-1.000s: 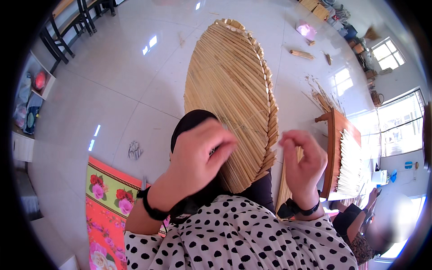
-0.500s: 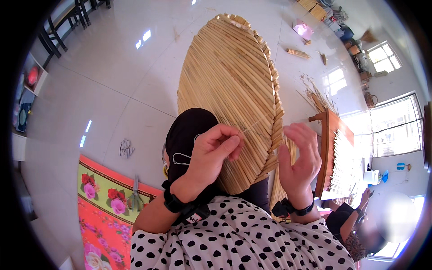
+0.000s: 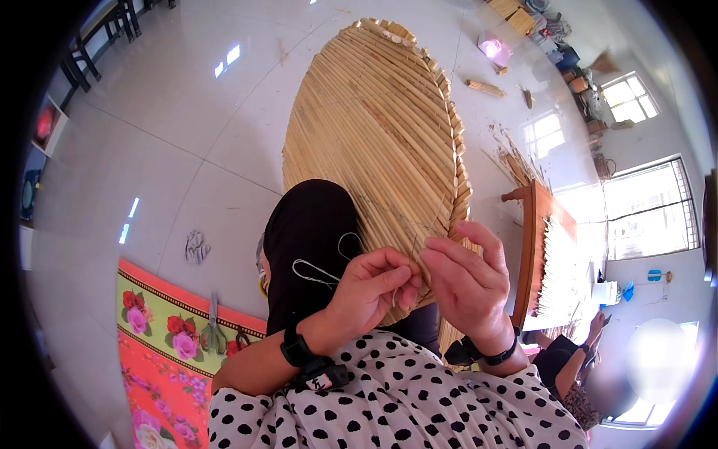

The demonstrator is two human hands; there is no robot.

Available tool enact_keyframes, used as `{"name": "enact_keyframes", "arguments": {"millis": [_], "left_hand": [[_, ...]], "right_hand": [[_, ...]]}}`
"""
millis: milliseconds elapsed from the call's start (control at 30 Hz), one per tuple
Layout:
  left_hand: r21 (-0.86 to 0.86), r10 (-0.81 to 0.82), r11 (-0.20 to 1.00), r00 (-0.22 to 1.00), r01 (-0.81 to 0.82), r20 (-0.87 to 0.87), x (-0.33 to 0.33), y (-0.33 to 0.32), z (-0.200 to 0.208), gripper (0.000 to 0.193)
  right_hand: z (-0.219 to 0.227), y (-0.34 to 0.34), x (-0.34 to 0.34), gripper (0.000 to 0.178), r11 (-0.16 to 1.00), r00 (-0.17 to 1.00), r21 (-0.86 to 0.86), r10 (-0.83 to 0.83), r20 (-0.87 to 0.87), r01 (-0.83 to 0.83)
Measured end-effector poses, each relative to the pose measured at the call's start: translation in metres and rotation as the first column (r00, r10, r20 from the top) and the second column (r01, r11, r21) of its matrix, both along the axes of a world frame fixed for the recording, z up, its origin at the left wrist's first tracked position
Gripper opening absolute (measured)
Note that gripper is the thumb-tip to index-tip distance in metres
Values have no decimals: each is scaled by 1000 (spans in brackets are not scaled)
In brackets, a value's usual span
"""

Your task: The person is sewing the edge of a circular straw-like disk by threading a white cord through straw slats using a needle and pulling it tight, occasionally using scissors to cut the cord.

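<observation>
A long oval mat of pale reed stalks (image 3: 366, 127), its right rim thickly bound, lies across my lap and stretches away from me. A thin white thread (image 3: 313, 268) loops over my black-clad knee and runs toward my left hand (image 3: 379, 283). That hand is closed in a pinch on the thread, over the mat's near end. Close beside it, my right hand (image 3: 471, 280) has thumb and forefinger drawn together near the left fingertips; whatever they hold is too fine to make out. Its other fingers are raised and loosely bent.
Scissors (image 3: 213, 329) rest on a red flowered cloth (image 3: 161, 367) at the left, near a crumpled grey scrap (image 3: 196, 247). A wooden table (image 3: 535, 239) bearing pale stalks stands at the right, loose stalks (image 3: 516, 161) beside it. Another person (image 3: 568, 367) sits at lower right.
My left hand has moved down and right, toward the mat's near end. My right hand has come in from the right, and its spread fingers have drawn together beside the left.
</observation>
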State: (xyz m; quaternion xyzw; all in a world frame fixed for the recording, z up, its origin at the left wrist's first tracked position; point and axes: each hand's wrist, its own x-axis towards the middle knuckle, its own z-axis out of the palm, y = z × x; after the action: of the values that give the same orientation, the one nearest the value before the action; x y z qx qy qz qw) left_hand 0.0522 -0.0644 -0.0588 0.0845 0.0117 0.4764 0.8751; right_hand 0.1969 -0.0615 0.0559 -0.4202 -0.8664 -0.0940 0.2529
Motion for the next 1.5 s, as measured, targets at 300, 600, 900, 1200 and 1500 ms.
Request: {"name": "enact_keyframes", "arguments": {"millis": [300,600,900,1200,1500], "left_hand": [[-5,-6,1000,999,7,51,1,-2,-9,12],[50,-20,999,1000,21,-20,-12,5,-4,10],[114,32,993,944,6,-328,-27,13,-2,7],[747,739,664,181,-32,-649,-64,55,43,5],[843,844,507,96,182,-528,-62,69,75,4]], "right_hand": [[2,-4,-10,26,989,984,-82,-110,138,122],[-1,-7,-11,30,990,970,-19,-136,204,143],[-4,-9,-11,27,985,961,-29,-160,226,170],[-14,-13,-16,30,972,942,-45,-213,259,232],[-16,-13,-1,32,993,964,11,-116,238,117]]}}
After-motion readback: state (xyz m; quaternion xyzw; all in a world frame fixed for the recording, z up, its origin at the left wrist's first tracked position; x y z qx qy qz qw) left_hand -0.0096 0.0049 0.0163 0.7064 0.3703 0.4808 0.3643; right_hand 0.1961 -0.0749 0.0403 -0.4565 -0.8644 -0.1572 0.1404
